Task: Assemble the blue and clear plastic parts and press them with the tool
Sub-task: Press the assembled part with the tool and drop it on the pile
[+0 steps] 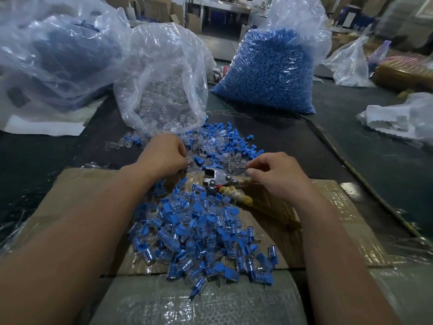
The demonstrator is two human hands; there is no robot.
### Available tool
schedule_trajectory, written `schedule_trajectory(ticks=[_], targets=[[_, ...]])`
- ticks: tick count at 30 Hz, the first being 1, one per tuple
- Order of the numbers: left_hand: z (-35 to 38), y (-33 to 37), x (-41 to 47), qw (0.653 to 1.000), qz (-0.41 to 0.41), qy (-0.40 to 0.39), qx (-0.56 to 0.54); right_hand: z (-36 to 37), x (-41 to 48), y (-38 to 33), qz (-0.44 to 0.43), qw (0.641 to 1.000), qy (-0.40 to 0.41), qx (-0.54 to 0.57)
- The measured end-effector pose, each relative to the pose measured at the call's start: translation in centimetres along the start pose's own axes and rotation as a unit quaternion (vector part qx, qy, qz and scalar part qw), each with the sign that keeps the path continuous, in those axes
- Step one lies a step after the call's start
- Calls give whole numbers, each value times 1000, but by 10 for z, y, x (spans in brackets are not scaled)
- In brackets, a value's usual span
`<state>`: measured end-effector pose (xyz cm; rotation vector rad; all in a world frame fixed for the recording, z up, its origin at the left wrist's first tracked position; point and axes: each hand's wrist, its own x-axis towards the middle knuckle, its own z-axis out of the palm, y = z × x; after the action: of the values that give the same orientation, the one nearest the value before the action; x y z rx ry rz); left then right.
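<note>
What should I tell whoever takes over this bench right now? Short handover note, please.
Left hand: fingers curled in the loose parts; I cannot tell whether it grips one.
Right hand: fingertips pinched together beside the tool; what they hold is unclear.
The tool lies on the cardboard, its handle free.
Done: a pile of assembled pieces nearest you.
Left: the loose parts, plus the clear-parts bag and blue-parts bag behind.
</note>
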<state>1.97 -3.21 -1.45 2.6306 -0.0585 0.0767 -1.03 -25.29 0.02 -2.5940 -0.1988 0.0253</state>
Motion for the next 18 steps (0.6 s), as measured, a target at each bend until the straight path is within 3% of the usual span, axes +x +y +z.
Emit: schedule_trajectory(ticks=[8,15,18], targets=[[-2,9,2,990,57,-81,95,0,-1,0,-5,1000,-2,-12],[-8,10,-8,999,28,-1,17,-2,-3,-2,-14,1000,14,2],[-16,19,-25,991,54,58,-104,-3,-7,-11,-32,996,39,74]])
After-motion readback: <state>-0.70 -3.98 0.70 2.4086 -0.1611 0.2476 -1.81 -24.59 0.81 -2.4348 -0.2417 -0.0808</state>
